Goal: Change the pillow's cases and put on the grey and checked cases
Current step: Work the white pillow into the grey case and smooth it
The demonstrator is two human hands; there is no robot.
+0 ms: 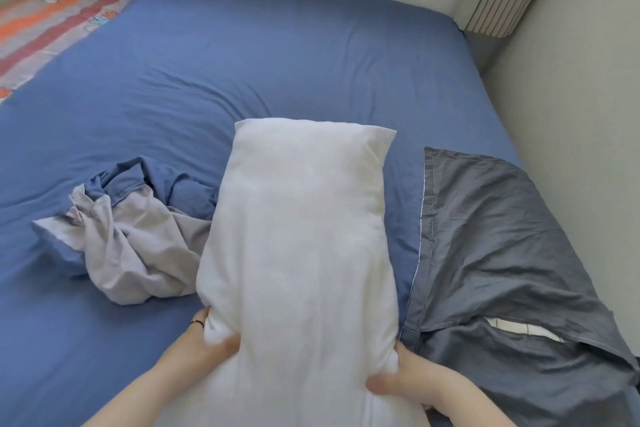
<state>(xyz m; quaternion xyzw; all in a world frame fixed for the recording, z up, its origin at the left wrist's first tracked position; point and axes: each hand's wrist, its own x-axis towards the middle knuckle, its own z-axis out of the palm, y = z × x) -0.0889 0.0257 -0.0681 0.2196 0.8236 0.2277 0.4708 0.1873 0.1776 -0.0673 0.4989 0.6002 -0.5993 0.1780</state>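
Head view: bare white pillow (pixel 298 236), held at its near end, long axis running near to far above the blue sheet (pixel 242 62) of the bed. Left hand (pixel 211 333) and right hand (pixel 394 378) each grip a near corner, fingers curled into the filling. Grey case (pixel 502 253) lies flat just right of the pillow, nearer the right hand. A pale checked strip (pixel 519 328) shows at its near fold, possibly the second case. Crumpled blue-and-lilac case (pixel 131 236) lies left. A wall (pixel 571 80) bounds the bed on the right.
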